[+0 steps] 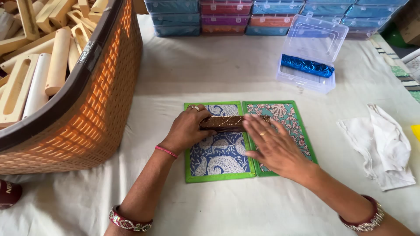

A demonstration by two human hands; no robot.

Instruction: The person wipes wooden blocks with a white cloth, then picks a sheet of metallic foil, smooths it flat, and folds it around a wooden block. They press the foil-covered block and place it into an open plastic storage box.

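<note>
1. A brown, shiny foil-wrapped bar [227, 123] lies on two green-bordered printed fabric mats, its long axis running left to right across their shared seam.
2. The left hand [187, 130] grips the bar's left end, fingers curled over it.
3. The right hand [271, 144] is spread flat, fingers resting over the bar's right end; both hands are equally close.
4. The blue paisley mat [218, 157] lies left, the teal floral mat [291, 126] touching it on the right.
5. Beyond: a clear plastic box [310, 57] holding a blue foil bar [307, 66], a white cloth [385, 144], an orange woven basket [100, 113] of wooden blocks [39, 61].
</note>
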